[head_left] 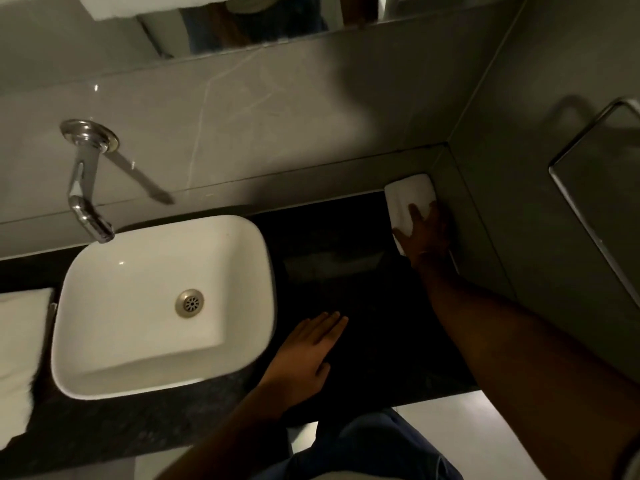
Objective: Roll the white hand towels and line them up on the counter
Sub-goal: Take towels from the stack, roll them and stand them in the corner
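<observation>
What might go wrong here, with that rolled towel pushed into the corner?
The rolled towel sits tight against the side wall, under the right hand; it may loosen when the hand lifts, since nothing else holds it. The left hand rests flat beside the basin, so a wet rim might dampen later towels. The white stack lies at the counter's far left, a long reach across the basin.
</observation>
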